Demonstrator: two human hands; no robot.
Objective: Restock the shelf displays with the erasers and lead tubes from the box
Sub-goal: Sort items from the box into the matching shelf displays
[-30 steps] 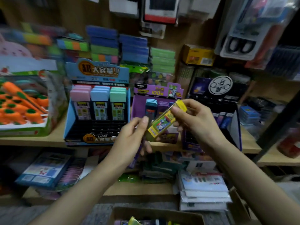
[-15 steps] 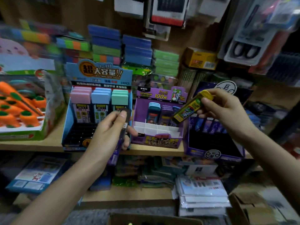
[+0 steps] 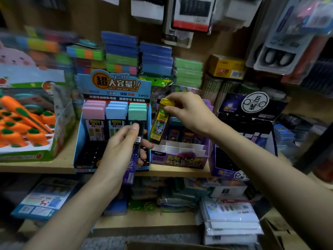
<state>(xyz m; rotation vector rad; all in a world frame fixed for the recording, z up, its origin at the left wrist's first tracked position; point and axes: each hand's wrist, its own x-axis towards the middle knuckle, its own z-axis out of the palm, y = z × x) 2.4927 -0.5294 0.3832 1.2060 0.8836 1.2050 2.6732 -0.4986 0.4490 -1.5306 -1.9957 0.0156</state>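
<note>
Snagging looms: the right hand [image 3: 191,112] pinches the yellow-capped lead tube [image 3: 160,123], tilted, above the left dividers of the purple display box [image 3: 180,160], where it could catch; the left hand [image 3: 119,152] grips a dark lead tube [image 3: 136,150] just left of that box.

Glossy plastic yellow lead tube [image 3: 161,121]; matt wooden shelf [image 3: 45,164]; cardboard purple display [image 3: 180,158].

blue display box [image 3: 115,85] | "超大容量!!"; "1=10"; "24PCS"; "2B/0.7MM MPR-2086A"
</note>
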